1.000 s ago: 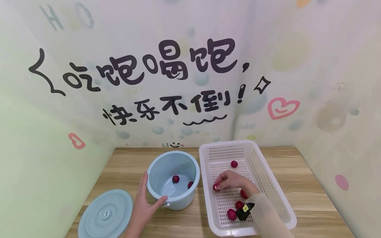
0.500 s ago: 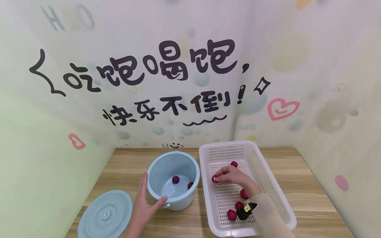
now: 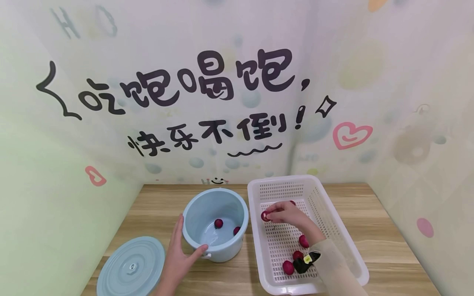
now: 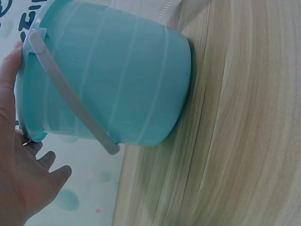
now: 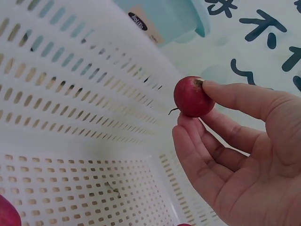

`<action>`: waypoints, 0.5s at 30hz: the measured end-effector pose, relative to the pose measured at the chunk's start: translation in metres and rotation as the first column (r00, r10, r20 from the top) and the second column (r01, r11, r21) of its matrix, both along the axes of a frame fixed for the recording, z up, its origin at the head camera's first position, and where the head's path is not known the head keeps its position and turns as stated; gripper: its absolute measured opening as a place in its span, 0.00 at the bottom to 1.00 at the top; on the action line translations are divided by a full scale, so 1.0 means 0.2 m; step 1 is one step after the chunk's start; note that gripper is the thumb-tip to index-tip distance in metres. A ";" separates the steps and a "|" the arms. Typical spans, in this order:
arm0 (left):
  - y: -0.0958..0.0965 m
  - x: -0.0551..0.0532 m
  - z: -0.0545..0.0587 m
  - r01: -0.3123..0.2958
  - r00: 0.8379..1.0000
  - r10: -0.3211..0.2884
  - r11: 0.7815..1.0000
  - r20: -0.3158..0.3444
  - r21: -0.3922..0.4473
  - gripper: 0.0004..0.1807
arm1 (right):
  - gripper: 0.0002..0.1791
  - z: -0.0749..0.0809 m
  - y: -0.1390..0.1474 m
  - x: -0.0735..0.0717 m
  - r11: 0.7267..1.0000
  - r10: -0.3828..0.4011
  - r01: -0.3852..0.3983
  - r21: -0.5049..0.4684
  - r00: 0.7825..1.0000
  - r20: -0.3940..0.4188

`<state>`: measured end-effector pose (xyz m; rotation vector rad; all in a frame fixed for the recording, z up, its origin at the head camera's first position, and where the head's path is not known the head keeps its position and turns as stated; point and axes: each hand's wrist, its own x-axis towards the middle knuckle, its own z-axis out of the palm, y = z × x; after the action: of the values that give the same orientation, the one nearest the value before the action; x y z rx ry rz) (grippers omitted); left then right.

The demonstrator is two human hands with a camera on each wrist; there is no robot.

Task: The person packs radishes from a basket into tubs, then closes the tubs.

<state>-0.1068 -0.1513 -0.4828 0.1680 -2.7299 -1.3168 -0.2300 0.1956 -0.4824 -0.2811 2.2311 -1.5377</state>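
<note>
My right hand (image 3: 286, 214) pinches a red radish (image 5: 192, 96) between thumb and fingers, its thin root tail hanging free. That hand is over the left side of the white plastic basket (image 3: 256, 242), where several other radishes (image 3: 288, 267) lie. My left hand (image 3: 177, 263) touches the light-blue bucket (image 4: 117, 75) at its rim. Its thumb rests near the handle mount, with the index finger along the left side; the other fingers extend loosely in the left wrist view. Inside the bucket are two radishes (image 3: 218, 223).
A round light-blue lid (image 3: 131, 267) lies on the wooden table (image 3: 159, 205), left of the bucket. Bucket and basket stand side by side, the basket's tall slotted wall on the bucket's side. A printed wall (image 3: 222, 164) rises behind the table.
My right hand has raised the radish and moved it slightly away from me, toward the basket's left wall. The left hand and bucket have stayed in place.
</note>
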 end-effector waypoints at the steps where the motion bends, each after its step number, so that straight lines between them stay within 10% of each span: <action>1: 0.00 0.00 0.00 0.000 1.000 0.000 1.000 -0.001 0.000 0.63 | 0.16 0.01 0.00 0.00 1.000 -0.005 0.005 -0.001 1.000 0.001; 15: 0.00 0.00 0.00 0.002 1.000 -0.002 1.000 0.001 0.003 0.63 | 0.16 0.14 -0.07 0.03 1.000 0.015 -0.016 -0.018 0.997 -0.078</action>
<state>-0.1065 -0.1517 -0.4832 0.1659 -2.7303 -1.3216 -0.2234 0.1810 -0.4545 -0.3694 2.2692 -1.5658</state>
